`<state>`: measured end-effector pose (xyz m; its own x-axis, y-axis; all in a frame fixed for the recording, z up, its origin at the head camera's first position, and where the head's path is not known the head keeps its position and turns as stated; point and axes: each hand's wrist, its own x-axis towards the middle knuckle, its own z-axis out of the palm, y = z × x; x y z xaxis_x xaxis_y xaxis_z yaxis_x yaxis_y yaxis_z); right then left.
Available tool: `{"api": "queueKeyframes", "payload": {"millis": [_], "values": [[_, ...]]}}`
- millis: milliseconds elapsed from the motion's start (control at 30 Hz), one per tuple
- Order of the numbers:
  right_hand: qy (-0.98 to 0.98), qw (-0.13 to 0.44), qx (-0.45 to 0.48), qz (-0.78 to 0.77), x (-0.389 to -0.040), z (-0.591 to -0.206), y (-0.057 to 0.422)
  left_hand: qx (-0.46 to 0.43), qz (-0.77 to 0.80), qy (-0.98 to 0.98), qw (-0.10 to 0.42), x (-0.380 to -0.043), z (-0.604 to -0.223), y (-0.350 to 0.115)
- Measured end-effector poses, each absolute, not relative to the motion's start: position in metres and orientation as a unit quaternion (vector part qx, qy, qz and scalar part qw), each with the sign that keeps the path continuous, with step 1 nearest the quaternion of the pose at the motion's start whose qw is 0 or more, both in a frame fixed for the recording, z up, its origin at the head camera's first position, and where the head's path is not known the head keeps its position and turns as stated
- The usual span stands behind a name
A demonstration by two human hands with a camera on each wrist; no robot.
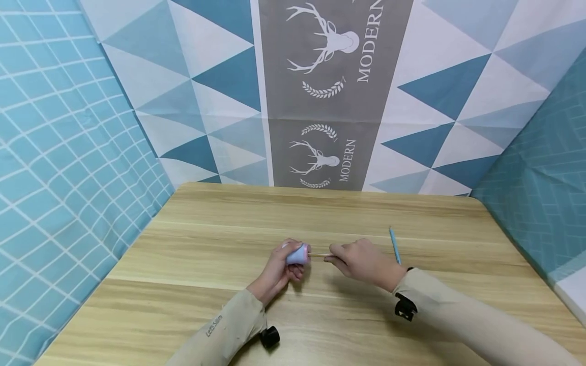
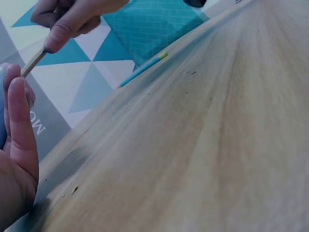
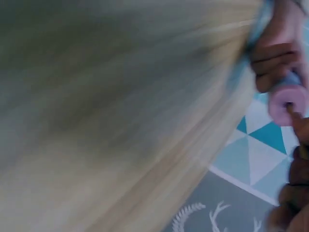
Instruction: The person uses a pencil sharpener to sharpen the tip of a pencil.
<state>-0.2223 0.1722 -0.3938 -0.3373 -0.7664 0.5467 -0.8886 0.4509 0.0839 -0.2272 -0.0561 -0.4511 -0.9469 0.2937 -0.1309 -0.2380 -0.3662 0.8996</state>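
Note:
My left hand [image 1: 278, 267] grips a small lavender-blue pencil sharpener [image 1: 296, 255] with a pink end, just above the middle of the table. That pink end [image 3: 277, 107] faces my right hand in the right wrist view and has a dark round hole. A thin wood-coloured pencil [image 1: 319, 254] runs into the hole, and its tip is hidden inside. On the pencil's other end, my right hand [image 1: 365, 262] pinches it between thumb and fingers. Both hands face each other, with a short stretch of pencil [image 2: 33, 63] showing between them.
A light blue pencil [image 1: 394, 246] lies on the wooden table [image 1: 220, 223], beyond my right wrist. Patterned cloth walls [image 1: 220, 91] stand behind the table and along both sides. Dark wrist cameras [image 1: 270, 336] sit at both cuffs.

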Motion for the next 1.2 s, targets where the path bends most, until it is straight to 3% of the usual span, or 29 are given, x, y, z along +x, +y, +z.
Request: {"api": "queueKeyframes", "payload": {"millis": [167, 333, 433, 533, 600, 700, 833, 1000, 1100, 1200], "values": [[-0.865, -0.033, 0.36, 0.348, -0.224, -0.379, 0.169, 0.024, 0.829, 0.537, 0.152, -0.227, -0.452, -0.055], [-0.787, -0.311, 0.155, 0.509, -0.235, -0.373, 0.178, 0.037, 0.833, 0.534, 0.142, -0.225, -0.453, -0.052], [-0.723, -0.416, 0.082, 0.546, -0.24, -0.377, 0.184, 0.054, 0.829, 0.538, 0.144, -0.224, -0.452, -0.052], [-0.705, -0.442, 0.088, 0.548, -0.243, -0.381, 0.188, 0.068, 0.822, 0.546, 0.147, -0.223, -0.452, -0.053], [-0.731, -0.407, 0.124, 0.533, -0.241, -0.382, 0.188, 0.073, 0.82, 0.548, 0.147, -0.223, -0.453, -0.054], [-0.807, -0.29, 0.216, 0.467, -0.234, -0.378, 0.189, 0.078, 0.822, 0.545, 0.143, -0.223, -0.453, -0.055], [-0.887, -0.054, 0.347, 0.3, -0.221, -0.372, 0.19, 0.073, 0.826, 0.541, 0.143, -0.223, -0.455, -0.055], [-0.839, 0.225, 0.491, 0.071, -0.214, -0.374, 0.189, 0.057, 0.829, 0.536, 0.149, -0.224, -0.454, -0.055], [-0.776, 0.335, 0.532, -0.059, -0.215, -0.381, 0.187, 0.052, 0.83, 0.532, 0.158, -0.225, -0.453, -0.056], [-0.73, 0.41, 0.532, -0.128, -0.218, -0.39, 0.185, 0.057, 0.829, 0.53, 0.168, -0.226, -0.452, -0.057]]}}
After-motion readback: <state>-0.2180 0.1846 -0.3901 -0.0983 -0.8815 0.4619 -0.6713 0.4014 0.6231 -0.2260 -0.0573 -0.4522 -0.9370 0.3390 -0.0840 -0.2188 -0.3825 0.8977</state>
